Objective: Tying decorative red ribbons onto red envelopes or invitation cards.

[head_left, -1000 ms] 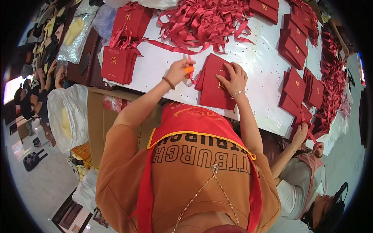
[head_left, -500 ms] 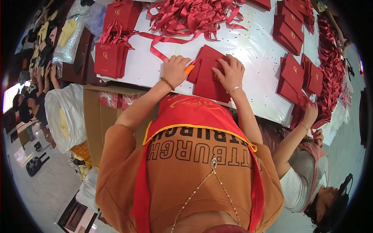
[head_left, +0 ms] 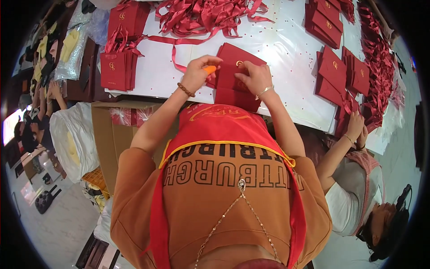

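The white tabletop (head_left: 277,49) is carrying everything. At its 12 o'clock edge a heap of red satin ribbons (head_left: 201,15) is sprawling; at 10 o'clock a bundle of dark red paper gift bags (head_left: 117,69) with a small gold emblem is lying flat, and more bags (head_left: 333,71) are fanning out toward 2 and 3 o'clock. The small stack of flat red bags (head_left: 235,80) in hand is sitting at the near edge, long axis running toward 1 o'clock. The right hand (head_left: 256,78) is pressing on top, fingers spread flat. The left hand (head_left: 197,74), at the stack's 9 o'clock side, is pinching a small orange tool (head_left: 209,69) touching the stack's edge. At 4 o'clock a co-worker's hands (head_left: 356,130) are working.
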`<act>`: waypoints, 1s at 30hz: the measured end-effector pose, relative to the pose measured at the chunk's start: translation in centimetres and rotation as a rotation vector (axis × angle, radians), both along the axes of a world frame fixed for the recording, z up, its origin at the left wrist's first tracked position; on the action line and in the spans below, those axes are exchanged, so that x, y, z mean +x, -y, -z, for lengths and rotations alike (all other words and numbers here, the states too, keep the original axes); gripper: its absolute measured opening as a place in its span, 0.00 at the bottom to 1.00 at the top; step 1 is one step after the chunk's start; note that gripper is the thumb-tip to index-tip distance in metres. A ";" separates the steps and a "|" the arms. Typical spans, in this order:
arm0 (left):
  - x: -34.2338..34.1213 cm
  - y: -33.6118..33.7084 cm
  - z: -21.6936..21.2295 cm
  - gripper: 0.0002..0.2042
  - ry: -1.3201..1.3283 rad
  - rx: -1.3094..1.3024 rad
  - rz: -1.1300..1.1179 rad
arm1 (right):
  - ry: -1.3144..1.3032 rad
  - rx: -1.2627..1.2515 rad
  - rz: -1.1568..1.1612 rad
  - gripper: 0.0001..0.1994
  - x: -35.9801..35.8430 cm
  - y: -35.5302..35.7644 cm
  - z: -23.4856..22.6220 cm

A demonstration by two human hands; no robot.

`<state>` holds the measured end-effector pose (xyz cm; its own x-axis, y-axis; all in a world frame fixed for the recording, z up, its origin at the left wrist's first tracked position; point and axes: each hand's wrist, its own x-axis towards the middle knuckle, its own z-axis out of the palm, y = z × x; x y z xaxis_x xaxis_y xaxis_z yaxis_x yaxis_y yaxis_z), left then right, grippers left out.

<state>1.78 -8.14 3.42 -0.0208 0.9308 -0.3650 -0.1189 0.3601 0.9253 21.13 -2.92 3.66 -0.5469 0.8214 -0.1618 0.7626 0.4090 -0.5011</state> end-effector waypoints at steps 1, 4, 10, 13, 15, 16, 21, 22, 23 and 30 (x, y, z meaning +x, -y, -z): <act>0.4 0.1 -0.2 0.08 0.028 -0.046 0.046 | -0.077 -0.096 0.036 0.15 0.1 -0.6 0.9; 1.5 0.5 1.2 0.10 0.056 -0.101 0.036 | -0.140 -0.179 0.052 0.15 0.2 -1.5 2.8; 3.1 0.7 3.6 0.09 -0.317 0.116 0.004 | -0.067 -0.231 0.040 0.17 -0.1 -1.9 3.4; 3.4 0.5 4.0 0.08 -0.442 0.230 -0.027 | -0.047 -0.269 0.061 0.17 -0.2 -2.0 3.4; 3.5 0.4 3.4 0.09 -0.489 0.165 0.034 | -0.035 -0.289 0.072 0.17 -0.1 -2.0 3.5; 3.5 0.3 3.1 0.09 -0.488 0.164 0.034 | -0.042 -0.277 0.072 0.17 -0.1 -2.0 3.6; 3.7 0.4 3.1 0.09 -0.675 0.230 0.082 | -0.050 -0.273 0.067 0.17 0.0 -2.1 3.9; 3.7 0.5 3.3 0.09 -0.677 0.231 0.078 | -0.060 -0.273 0.066 0.17 0.0 -2.0 4.0; 3.8 0.4 3.3 0.09 -0.724 0.265 0.066 | -0.068 -0.276 0.067 0.17 0.0 -2.0 4.0; 3.6 -0.1 3.3 0.06 -0.852 0.310 0.063 | -0.067 -0.274 0.072 0.17 0.0 -1.9 3.5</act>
